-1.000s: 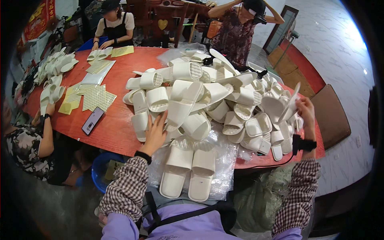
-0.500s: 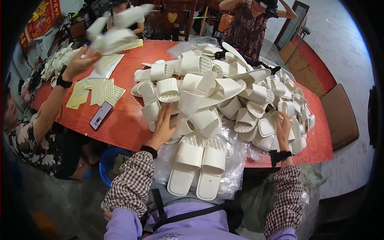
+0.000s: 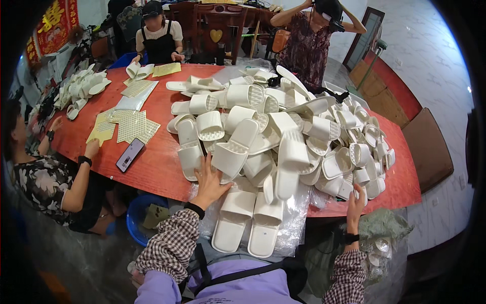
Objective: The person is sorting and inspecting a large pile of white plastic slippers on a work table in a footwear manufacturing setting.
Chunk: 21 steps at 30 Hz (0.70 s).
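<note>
Sorting step, by the look of it: left hand [image 3: 209, 183] spread flat, fingers on a cream slide slipper [image 3: 234, 148] at the pile's near edge on the red table [image 3: 157, 167]. Right hand [image 3: 355, 201] open, empty, fingertips at the pile's right edge slippers [image 3: 365, 183]. Next move needs closing fingers around one slipper.

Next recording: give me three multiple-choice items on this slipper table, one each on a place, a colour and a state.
1. The black smartphone lies
A. on the red round table
B. on the floor
C. on a chair

2. The heaped foam slippers are
A. blue
B. cream-white
C. black

3. The left hand is
A. clenched in a fist
B. holding the phone
C. open, fingers spread on a slipper

Answers: 1 A, it rests on the tabletop by the yellow sheets. 2 B, all are pale. 3 C, palm down at the pile's edge.
</note>
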Tool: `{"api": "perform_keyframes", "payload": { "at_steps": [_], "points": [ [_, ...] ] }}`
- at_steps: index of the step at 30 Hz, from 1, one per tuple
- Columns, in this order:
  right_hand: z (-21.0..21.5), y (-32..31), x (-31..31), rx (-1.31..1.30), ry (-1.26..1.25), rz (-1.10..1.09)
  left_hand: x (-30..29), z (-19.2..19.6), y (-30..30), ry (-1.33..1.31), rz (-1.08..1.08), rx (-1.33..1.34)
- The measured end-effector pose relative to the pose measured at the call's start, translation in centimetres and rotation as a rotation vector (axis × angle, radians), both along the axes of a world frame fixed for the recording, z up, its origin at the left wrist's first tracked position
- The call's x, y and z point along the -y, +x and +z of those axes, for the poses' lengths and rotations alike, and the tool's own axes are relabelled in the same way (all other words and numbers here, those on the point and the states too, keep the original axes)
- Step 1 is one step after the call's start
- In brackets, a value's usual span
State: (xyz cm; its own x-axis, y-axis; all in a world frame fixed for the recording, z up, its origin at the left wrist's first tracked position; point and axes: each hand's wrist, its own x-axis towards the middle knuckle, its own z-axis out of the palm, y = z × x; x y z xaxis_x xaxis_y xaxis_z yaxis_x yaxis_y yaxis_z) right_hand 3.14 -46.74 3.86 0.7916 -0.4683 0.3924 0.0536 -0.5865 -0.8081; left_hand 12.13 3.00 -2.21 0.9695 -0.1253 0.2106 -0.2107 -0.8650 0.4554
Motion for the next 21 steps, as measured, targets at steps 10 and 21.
{"api": "perform_keyframes", "payload": {
  "at_steps": [10, 21],
  "points": [
    [1.6, -0.7, -16.5, -0.376, -0.634, 0.643, 1.0, -0.3, 1.1, 0.058, 0.075, 0.042],
    [3.3, 4.7, -17.3, -0.107, -0.592, 0.541, -1.9, -1.3, 5.4, 0.024, 0.091, 0.073]
  ]
}}
